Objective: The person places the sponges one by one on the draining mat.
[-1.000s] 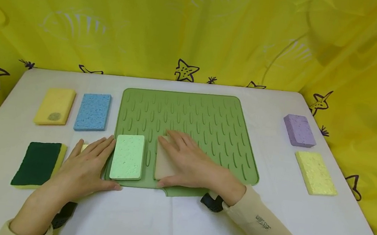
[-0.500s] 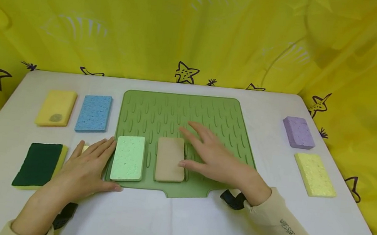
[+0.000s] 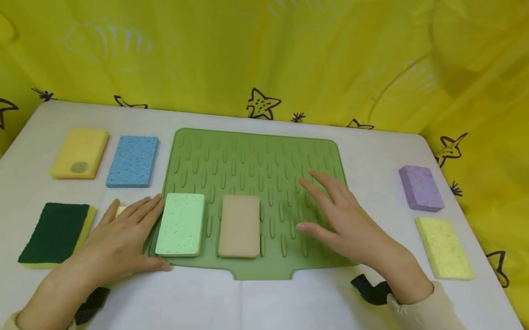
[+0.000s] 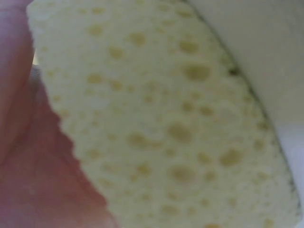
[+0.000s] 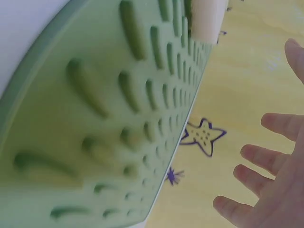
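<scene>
My left hand lies palm down with straight fingers over a sponge, its fingertips at the left edge of the green ribbed mat. That sponge is pale yellow and porous with a dark edge, seen beside the palm in the left wrist view; in the head view the hand hides most of it. My right hand hovers over the right part of the mat, fingers spread and holding nothing. On the mat a mint-green sponge lies at the front left, with a beige sponge to its right.
At the left lie a yellow sponge, a blue sponge and a dark green scrub sponge. A purple sponge and a light yellow sponge lie at the right. A yellow curtain stands behind the white table.
My right hand has let go of the beige sponge and moved right across the mat, leaving the sponge lying there. My left hand has stayed in place.
</scene>
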Demonstrator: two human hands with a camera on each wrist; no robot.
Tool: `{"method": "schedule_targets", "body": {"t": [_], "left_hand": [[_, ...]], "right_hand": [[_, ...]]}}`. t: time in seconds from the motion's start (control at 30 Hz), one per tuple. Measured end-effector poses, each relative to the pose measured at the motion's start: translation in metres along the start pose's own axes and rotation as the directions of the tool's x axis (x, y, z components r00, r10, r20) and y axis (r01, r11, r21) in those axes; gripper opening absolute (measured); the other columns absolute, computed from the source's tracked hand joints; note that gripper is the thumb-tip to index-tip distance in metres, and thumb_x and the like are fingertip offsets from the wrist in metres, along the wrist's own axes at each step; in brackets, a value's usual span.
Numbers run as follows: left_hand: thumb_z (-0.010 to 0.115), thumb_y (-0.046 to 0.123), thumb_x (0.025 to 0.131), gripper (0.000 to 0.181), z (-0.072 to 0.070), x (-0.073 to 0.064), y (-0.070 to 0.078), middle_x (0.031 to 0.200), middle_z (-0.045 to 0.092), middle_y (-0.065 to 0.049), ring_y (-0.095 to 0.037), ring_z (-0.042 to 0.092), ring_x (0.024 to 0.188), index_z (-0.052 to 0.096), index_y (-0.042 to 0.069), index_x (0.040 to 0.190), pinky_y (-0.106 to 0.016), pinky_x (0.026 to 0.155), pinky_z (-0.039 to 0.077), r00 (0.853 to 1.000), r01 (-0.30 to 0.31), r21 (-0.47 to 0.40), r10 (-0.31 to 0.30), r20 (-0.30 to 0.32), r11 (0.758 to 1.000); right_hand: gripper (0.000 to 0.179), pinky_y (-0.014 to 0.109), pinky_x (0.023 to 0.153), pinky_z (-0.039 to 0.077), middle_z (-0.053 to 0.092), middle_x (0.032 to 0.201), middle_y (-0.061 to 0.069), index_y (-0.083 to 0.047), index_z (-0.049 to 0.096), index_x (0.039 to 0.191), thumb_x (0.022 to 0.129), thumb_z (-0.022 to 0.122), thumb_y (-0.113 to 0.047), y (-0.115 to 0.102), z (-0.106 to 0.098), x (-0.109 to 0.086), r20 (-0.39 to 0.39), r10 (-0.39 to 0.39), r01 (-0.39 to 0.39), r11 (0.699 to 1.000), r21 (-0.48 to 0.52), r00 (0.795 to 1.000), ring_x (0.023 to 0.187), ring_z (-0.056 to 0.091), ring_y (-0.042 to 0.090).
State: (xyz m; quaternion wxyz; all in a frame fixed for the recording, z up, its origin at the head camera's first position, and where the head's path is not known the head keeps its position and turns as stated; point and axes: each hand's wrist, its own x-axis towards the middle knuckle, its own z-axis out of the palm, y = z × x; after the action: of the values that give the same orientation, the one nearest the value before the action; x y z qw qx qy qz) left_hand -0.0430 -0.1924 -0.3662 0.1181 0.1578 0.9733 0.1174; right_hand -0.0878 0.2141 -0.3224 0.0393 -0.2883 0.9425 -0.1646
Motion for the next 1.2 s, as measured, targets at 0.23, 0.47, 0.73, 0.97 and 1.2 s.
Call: {"method": "schedule_targets", "body": {"t": [0.23,0.47,0.73,0.97,1.2], "left_hand": [[0.073,0.076,0.066,0.126,0.000,0.000,0.001,0.162,0.027,-0.018,-0.041,0.028,0.147,0.026,0.000,0.156,-0.071,0.115,0.011,1.000,-0.002,0.002,0.002,-0.007,1.000],[0.074,0.075,0.065,0.127,0.000,0.001,0.001,0.162,0.028,-0.019,-0.041,0.029,0.147,0.026,0.000,0.156,-0.071,0.115,0.011,1.000,0.000,0.004,0.000,-0.007,1.000],[0.072,0.077,0.065,0.127,0.001,0.001,-0.001,0.162,0.028,-0.019,-0.041,0.028,0.147,0.027,0.000,0.155,-0.071,0.115,0.011,1.000,0.006,-0.001,-0.006,-0.005,1.000],[0.072,0.077,0.065,0.127,0.001,0.000,-0.001,0.161,0.028,-0.020,-0.042,0.029,0.147,0.027,0.000,0.155,-0.071,0.115,0.011,1.000,0.004,-0.001,-0.004,-0.008,1.000],[0.072,0.077,0.065,0.127,0.000,0.001,0.000,0.161,0.028,-0.019,-0.042,0.028,0.147,0.027,0.000,0.155,-0.071,0.115,0.011,1.000,0.001,0.000,-0.001,-0.006,1.000]], "right_hand": [[0.075,0.064,0.116,0.026,0.018,0.164,0.010,-0.020,0.026,0.158,0.096,0.063,-0.040,0.018,-0.007,-0.017,-0.018,0.043,-0.043,0.999,-0.021,0.999,0.150,0.019,0.036],[0.077,0.067,0.111,0.028,0.021,0.163,0.012,-0.018,0.028,0.157,0.094,0.068,-0.035,0.034,-0.020,-0.034,-0.050,0.087,-0.089,0.995,-0.033,0.995,0.148,0.020,0.040],[0.084,0.070,0.108,0.029,0.024,0.162,0.014,-0.017,0.030,0.156,0.088,0.076,-0.030,0.050,-0.036,-0.047,-0.087,0.090,-0.097,0.992,-0.079,0.992,0.147,0.022,0.042],[0.089,0.073,0.105,0.029,0.023,0.161,0.017,-0.017,0.030,0.156,0.083,0.080,-0.028,0.065,-0.042,-0.059,-0.077,0.112,-0.119,0.989,-0.092,0.991,0.144,0.023,0.047],[0.099,0.074,0.102,0.027,0.018,0.162,0.018,-0.018,0.025,0.158,0.079,0.084,-0.026,0.078,-0.047,-0.075,-0.051,0.117,-0.122,0.988,-0.098,0.992,0.139,0.024,0.053]]}}
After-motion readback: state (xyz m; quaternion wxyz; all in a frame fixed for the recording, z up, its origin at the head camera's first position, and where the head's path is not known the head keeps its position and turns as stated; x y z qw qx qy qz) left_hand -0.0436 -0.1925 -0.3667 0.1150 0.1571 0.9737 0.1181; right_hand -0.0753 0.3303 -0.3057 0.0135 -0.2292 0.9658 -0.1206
